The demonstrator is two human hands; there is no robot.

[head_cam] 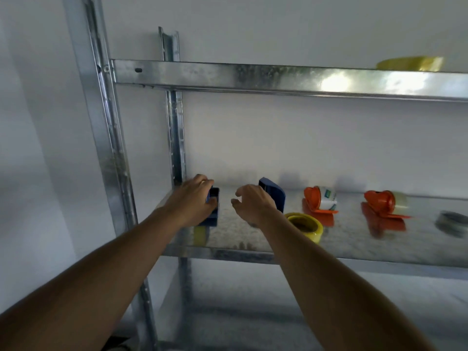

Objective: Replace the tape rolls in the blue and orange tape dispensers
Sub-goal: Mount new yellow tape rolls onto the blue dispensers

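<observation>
forearms (106, 282) over metal shelf (253, 236) | white wall (278, 148) behind

Two dark blue dispensers (274, 195), two orange dispensers (315, 200), and a translucent yellow tape roll (305, 226) sit on a mottled grey galvanised shelf (354, 239).

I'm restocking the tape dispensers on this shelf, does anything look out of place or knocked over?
Mostly tidy. The two orange dispensers lie tipped on their sides rather than upright. A yellow tape roll sits loose near the shelf front edge. No spills or damage visible.
</observation>
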